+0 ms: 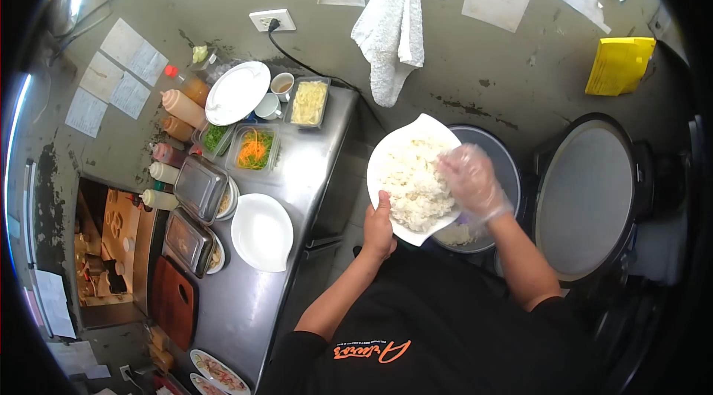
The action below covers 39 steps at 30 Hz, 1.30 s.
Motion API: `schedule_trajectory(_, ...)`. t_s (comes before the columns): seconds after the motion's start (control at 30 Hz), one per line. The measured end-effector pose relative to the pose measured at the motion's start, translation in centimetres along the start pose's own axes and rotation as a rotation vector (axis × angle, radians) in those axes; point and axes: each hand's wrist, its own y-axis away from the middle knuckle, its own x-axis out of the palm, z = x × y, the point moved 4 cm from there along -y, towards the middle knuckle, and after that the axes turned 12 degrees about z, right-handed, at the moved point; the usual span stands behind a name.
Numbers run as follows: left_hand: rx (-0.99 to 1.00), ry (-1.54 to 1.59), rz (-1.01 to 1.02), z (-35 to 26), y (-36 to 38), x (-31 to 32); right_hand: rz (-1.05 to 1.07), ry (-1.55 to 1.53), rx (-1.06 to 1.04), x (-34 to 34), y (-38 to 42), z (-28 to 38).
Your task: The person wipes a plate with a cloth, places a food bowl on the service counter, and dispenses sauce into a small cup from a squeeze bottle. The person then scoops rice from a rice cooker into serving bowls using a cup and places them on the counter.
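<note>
A white bowl (385, 148) heaped with white rice (416, 180) is tilted over the rim of a round pot (505, 154). My left hand (379, 228) grips the bowl's lower left edge, with the thumb on the rim. On the bowl's right side, my right hand (475, 180) wears a clear plastic glove and touches the rice, its fingers bent and somewhat blurred. Whether rice is between those fingers cannot be made out. More rice shows low inside the pot, beneath the bowl.
A steel counter (238, 298) on the left holds an empty white bowl (261, 232), vegetable containers (254, 150), sauce bottles (182, 107) and lidded trays (202, 188). A round lid (584, 198) stands open at right. A towel (390, 31) hangs above.
</note>
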Motion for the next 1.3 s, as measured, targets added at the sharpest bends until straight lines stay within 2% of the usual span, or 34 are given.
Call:
schedule_trajectory(0.03,0.001,0.010,-0.001,0.2,-0.1,-0.3,-0.055,0.089,-0.079,0.5,0.7,0.6)
schedule_trajectory(0.13,0.044,0.032,-0.016,-0.3,-0.1,-0.6,-0.102,0.154,-0.144,-0.7,2.1,1.3)
schedule_trajectory(0.27,0.092,0.013,-0.050,-1.4,0.0,-0.4,-0.067,0.102,-0.161,4.0,3.7,0.5)
schedule_trajectory(0.37,0.143,0.035,-0.095,-1.9,0.7,-1.0,-0.173,0.179,-0.223,0.7,2.8,2.3)
schedule_trajectory(0.47,0.179,0.048,-0.109,-1.8,1.5,-1.6,-0.177,0.227,-0.315,1.3,-0.4,0.7)
schedule_trajectory(0.57,0.228,-0.051,-0.181,-2.5,2.8,-1.8,0.426,0.337,-0.016,2.2,-1.0,3.8)
schedule_trajectory(0.6,0.247,-0.080,-0.192,-2.5,3.4,-2.2,0.432,0.363,-0.056,2.0,-1.4,4.5)
schedule_trajectory(0.7,0.262,-0.130,-0.223,-1.9,5.4,-3.0,-0.011,0.286,-0.664,1.7,-4.0,8.6)
schedule_trajectory(0.73,0.258,-0.121,-0.238,-1.9,6.2,-2.9,0.052,0.104,-0.840,2.8,-5.5,8.1)
schedule_trajectory(0.83,0.286,-0.034,-0.314,-2.6,9.1,-2.0,0.402,0.230,-0.532,5.4,-8.6,6.5)
schedule_trajectory(0.87,0.314,0.011,-0.350,-2.7,9.9,-1.9,0.460,0.226,-0.510,5.9,-8.5,7.2)
schedule_trajectory(0.97,0.395,0.072,-0.410,-2.7,12.9,-3.9,0.318,0.086,-0.881,7.6,-7.1,8.7)
schedule_trajectory(1.03,0.452,0.108,-0.493,-3.9,15.2,-4.8,0.302,0.055,-0.610,6.7,-5.2,11.4)
schedule_trajectory(1.1,0.532,0.160,-0.529,-4.4,17.3,-6.0,0.581,-0.032,-0.634,10.7,-3.2,12.0)
schedule_trajectory(1.17,0.618,0.142,-0.589,-6.1,19.6,-6.7,0.623,0.043,-0.658,13.0,-1.0,15.3)
schedule_trajectory(1.2,0.658,0.160,-0.612,-6.9,20.8,-7.3,0.554,-0.053,-0.770,13.3,-0.5,17.1)
schedule_trajectory(1.3,0.745,0.204,-0.656,-9.1,24.5,-9.6,0.299,-0.125,-0.904,15.7,-1.6,22.2)
